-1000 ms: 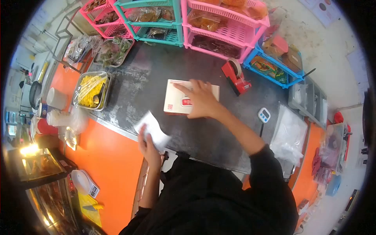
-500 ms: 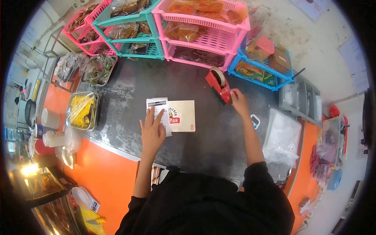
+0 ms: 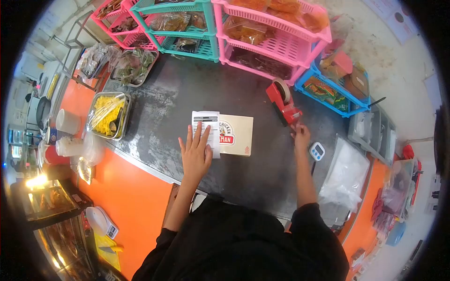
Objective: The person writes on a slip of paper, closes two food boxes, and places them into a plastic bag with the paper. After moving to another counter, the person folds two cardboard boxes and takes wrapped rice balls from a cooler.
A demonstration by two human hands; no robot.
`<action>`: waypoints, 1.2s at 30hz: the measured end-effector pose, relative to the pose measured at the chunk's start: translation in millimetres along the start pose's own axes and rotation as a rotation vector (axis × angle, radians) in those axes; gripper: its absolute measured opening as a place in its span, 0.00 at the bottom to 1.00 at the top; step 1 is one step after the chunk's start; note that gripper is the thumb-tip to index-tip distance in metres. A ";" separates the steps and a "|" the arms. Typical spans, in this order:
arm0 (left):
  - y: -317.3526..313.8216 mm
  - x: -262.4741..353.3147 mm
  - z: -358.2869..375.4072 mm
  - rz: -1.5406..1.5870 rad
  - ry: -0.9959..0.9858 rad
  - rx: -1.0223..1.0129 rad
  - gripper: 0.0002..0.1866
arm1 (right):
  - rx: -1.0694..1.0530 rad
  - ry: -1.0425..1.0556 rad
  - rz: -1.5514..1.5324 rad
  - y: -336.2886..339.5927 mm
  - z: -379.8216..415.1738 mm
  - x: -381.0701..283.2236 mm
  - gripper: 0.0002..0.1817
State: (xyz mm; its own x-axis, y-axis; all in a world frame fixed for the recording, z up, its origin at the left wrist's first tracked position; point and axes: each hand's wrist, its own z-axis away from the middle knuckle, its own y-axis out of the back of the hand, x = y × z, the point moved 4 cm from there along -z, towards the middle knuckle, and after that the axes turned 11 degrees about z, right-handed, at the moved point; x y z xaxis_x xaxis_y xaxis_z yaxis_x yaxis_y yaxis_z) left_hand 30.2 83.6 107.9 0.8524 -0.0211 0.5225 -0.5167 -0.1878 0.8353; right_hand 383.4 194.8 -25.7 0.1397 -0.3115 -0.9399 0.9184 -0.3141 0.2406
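Receipt (image 3: 206,131) pinned flat on box (image 3: 235,135) by spread left hand (image 3: 196,154); tape apparently being drawn from dispenser (image 3: 282,101) by pinched right hand (image 3: 300,132); next, strip needed across receipt.

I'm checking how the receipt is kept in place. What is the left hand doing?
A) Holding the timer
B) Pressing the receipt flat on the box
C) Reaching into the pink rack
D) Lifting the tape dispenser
B: the left hand lies flat, fingers spread, on the receipt over the left edge of the box; the right hand is by the tape dispenser.
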 end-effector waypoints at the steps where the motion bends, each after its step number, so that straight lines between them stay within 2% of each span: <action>1: 1.2 -1.0 -0.7 0.019 -0.010 -0.005 0.28 | 0.072 -0.106 0.061 -1.7 2.4 1.0 0.06; 2: 3.5 -2.0 -1.1 0.016 -0.020 -0.012 0.28 | 0.067 -0.096 0.062 -9.8 5.8 -1.5 0.06; 4: 6.4 -8.3 -2.4 0.123 -0.031 -0.008 0.28 | 0.008 0.462 0.301 -42.6 30.3 -38.9 0.07; 6: 9.0 -12.1 -2.3 0.273 -0.068 -0.008 0.27 | -0.177 0.771 0.334 -89.0 56.9 -120.3 0.07; 8: 10.7 -12.0 -2.9 0.268 -0.067 -0.015 0.27 | -0.497 0.871 0.357 -137.0 63.8 -172.2 0.08; 10: 9.9 -12.4 -4.6 0.261 -0.073 -0.012 0.27 | -0.770 0.977 0.455 -186.7 66.5 -190.4 0.08; 11: 9.0 -12.6 -3.8 0.269 -0.071 -0.008 0.27 | -0.772 0.979 0.457 -203.6 63.9 -193.3 0.08; 13: 7.5 -15.8 -4.6 0.279 -0.069 -0.006 0.27 | -1.035 1.216 0.576 -237.3 69.9 -188.0 0.11; 14: 6.4 -17.5 -5.1 0.293 -0.075 -0.002 0.28 | -1.040 1.215 0.579 -249.3 63.9 -187.5 0.11; 16: 4.6 -19.0 -4.8 0.314 -0.062 -0.003 0.28 | -1.458 1.179 0.793 -272.5 63.7 -170.0 0.17; 17: 5.9 -18.6 -6.2 0.327 -0.055 -0.015 0.28 | -1.477 1.164 0.790 -278.9 60.0 -167.5 0.17; 19: 5.3 -20.9 -6.7 0.340 -0.045 -0.027 0.28 | -1.922 0.460 0.817 -286.1 53.3 -151.7 0.20; 20: 5.0 -21.1 -5.5 0.351 -0.056 -0.013 0.28 | -1.921 0.339 0.899 -286.1 50.3 -146.9 0.21; 21: 4.5 -20.8 -4.4 0.364 -0.068 0.001 0.29 | -1.922 0.331 0.900 -284.7 45.5 -139.5 0.21; 23: 3.5 -22.6 -1.7 0.341 -0.057 -0.011 0.30 | -1.615 0.146 1.230 -271.3 20.4 -105.0 0.19; 24: 3.2 -23.8 -1.3 0.313 -0.051 -0.015 0.31 | -1.609 0.132 1.223 -261.4 14.8 -96.8 0.19; 25: -3.9 -25.2 -0.6 0.322 -0.054 -0.020 0.31 | -1.485 0.433 1.110 -255.1 6.8 -102.5 0.18; 26: -9.9 -33.2 3.7 0.630 0.001 0.134 0.33 | -1.344 0.712 0.982 -244.9 2.9 -107.1 0.19; 27: -15.3 -43.7 9.8 0.932 0.062 0.284 0.35 | -1.338 0.694 0.981 -228.4 8.0 -101.5 0.19; 28: -16.8 -47.9 11.1 0.930 0.064 0.358 0.35 | -0.993 0.583 0.703 -205.3 7.0 -107.8 0.20; 29: -19.1 -53.6 8.7 0.941 0.058 0.350 0.35 | -0.645 0.475 0.434 -178.5 8.3 -111.4 0.21; 31: -31.0 -90.6 5.7 1.481 0.661 0.406 0.37 | -0.201 0.147 0.132 -123.7 43.4 -91.0 0.24; 32: -33.0 -106.3 1.9 1.486 0.660 0.399 0.37 | -0.182 0.024 0.081 -112.5 71.7 -81.6 0.25; 33: -43.8 -118.7 -2.3 1.661 0.641 0.174 0.37 | -0.160 -0.106 0.027 -107.7 97.6 -72.1 0.26; 34: -49.3 -116.0 -8.9 1.822 0.613 -0.065 0.38 | -0.304 -0.156 -0.057 -112.3 108.9 -55.0 0.28; 35: -54.3 -115.4 -13.1 1.816 0.618 -0.084 0.38 | -0.445 -0.207 -0.145 -117.8 119.4 -39.0 0.31; 36: -55.6 -104.8 -21.7 1.714 0.555 -0.224 0.36 | -0.424 -0.092 -0.066 -123.8 127.2 -46.9 0.33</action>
State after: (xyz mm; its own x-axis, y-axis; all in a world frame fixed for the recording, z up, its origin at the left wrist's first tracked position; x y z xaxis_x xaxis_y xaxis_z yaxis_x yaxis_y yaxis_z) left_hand -32.1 117.5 10.5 -0.6749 0.2748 0.6848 -0.7363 -0.1901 -0.6494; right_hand 216.1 134.2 19.4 0.0600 -0.3880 -0.9197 0.9976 0.0542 0.0423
